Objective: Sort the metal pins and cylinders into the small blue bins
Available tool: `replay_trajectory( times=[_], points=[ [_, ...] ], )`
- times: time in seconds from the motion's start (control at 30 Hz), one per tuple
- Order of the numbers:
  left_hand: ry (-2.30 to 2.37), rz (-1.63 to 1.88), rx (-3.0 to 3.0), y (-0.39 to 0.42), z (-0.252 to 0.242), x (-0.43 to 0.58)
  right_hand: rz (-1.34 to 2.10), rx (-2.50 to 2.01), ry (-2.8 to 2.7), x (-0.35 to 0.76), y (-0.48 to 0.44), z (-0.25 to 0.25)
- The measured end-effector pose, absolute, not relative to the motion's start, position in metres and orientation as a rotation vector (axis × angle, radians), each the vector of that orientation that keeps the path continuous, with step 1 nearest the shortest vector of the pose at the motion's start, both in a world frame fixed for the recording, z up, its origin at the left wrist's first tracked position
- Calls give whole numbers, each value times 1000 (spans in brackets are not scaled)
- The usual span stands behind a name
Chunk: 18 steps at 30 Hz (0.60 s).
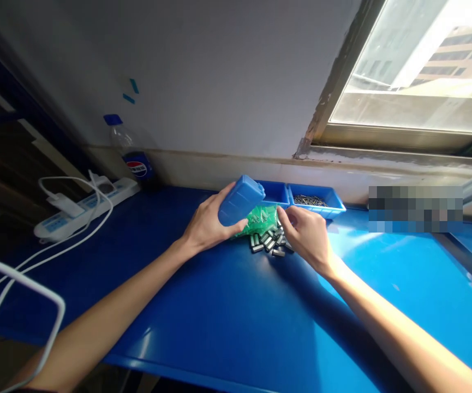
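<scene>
My left hand grips a blue plastic bin, tipped on its side above the table. Under and beside it is a green see-through plastic bag. The fingers of my right hand are closed at the bag's right edge. Short shiny metal cylinders lie in a loose heap just in front of the bag, several of them partly hidden by my right hand. What is inside the tipped bin cannot be seen.
Behind the bag stand a blue bin and another bin holding thin metal pins. A power strip with white cables and a cola bottle are on the left. The blue table meets the wall below a window.
</scene>
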<state>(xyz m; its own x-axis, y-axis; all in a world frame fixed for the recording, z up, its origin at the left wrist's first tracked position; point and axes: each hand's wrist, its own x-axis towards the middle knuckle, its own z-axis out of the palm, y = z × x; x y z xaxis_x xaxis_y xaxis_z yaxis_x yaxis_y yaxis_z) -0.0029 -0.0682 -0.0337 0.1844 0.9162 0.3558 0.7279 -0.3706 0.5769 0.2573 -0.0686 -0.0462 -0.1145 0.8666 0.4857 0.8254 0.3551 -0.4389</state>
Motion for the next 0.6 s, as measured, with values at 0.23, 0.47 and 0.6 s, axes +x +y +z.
replay_trajectory(
  times=[0.23,0.47,0.6],
  points=[
    [1528,1203,1946,-79,-38,-16,-185,-1173,-2168,246,-60,-48],
    [1542,1341,1854,-76,-32,-20,-198,-957,-2116,236,-62,-54],
    [1550,1290,1922,-74,-34,-18,-186,-854,-2214,230,-64,-48]
  ],
)
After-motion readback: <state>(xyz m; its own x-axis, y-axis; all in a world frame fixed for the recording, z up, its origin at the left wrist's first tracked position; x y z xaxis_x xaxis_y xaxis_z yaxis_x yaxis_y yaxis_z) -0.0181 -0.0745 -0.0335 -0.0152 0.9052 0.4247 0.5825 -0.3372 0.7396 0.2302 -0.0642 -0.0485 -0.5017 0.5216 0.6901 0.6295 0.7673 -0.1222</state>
